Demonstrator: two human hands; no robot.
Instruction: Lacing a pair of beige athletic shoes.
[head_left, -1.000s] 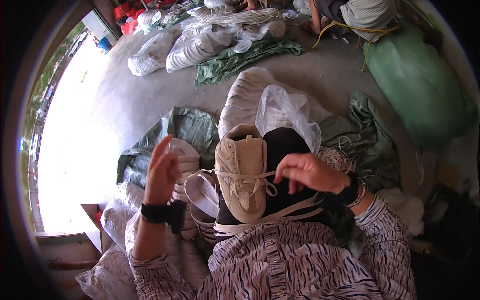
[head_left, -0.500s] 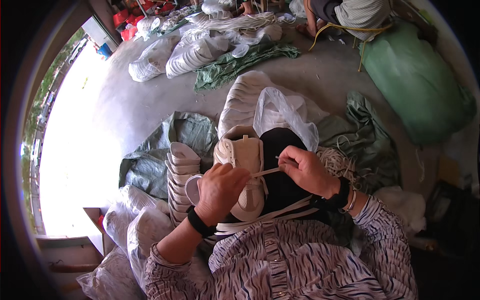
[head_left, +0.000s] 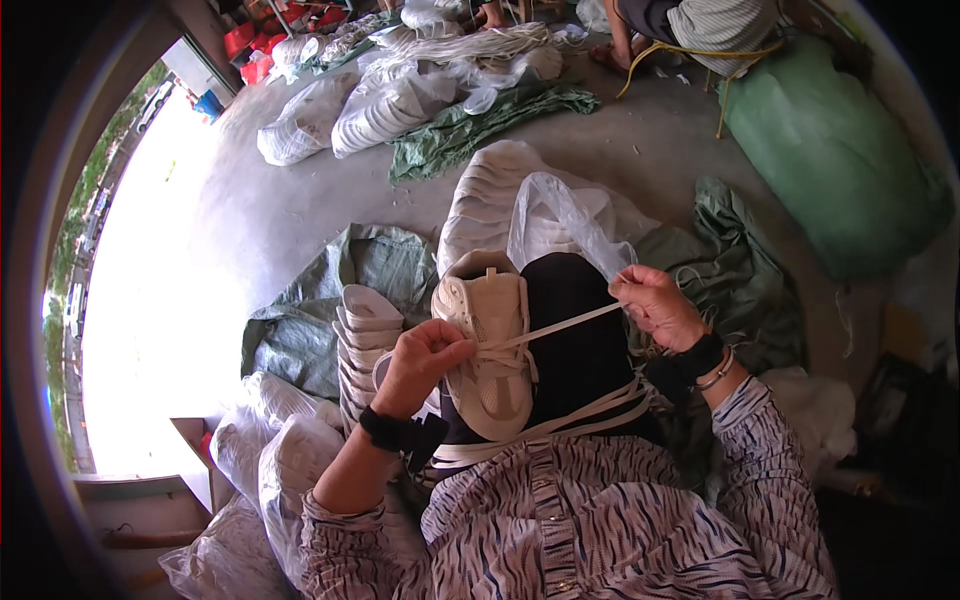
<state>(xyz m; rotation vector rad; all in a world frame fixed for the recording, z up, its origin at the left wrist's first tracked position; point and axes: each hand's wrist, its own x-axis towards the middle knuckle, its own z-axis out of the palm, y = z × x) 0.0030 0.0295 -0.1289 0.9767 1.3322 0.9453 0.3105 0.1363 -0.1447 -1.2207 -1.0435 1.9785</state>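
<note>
A beige sneaker (head_left: 497,405) rests on my black-covered lap (head_left: 575,355), toe toward me. A flat pale shoelace (head_left: 568,324) runs taut from the sneaker's front eyelets up to the right. Its far part is pinched in my right hand (head_left: 660,308), raised beyond the dark cloth. My left hand (head_left: 425,365) is closed at the sneaker's left side, thumb and forefinger together at the near end of the lace. More loose laces (head_left: 560,425) lie across my lap below the toe.
Stacked pale shoe parts (head_left: 365,345) stand left of the sneaker, with wrapped bundles (head_left: 290,470) lower down. Ahead lie a row of pale shoes (head_left: 480,200), a clear plastic bag (head_left: 560,220) and green sacking (head_left: 735,260). A large green sack (head_left: 830,170) and a seated person (head_left: 725,35) are far right.
My right hand has moved right and away from me, drawing out a longer stretch of lace. My left hand has shifted slightly left, off the top of the sneaker.
</note>
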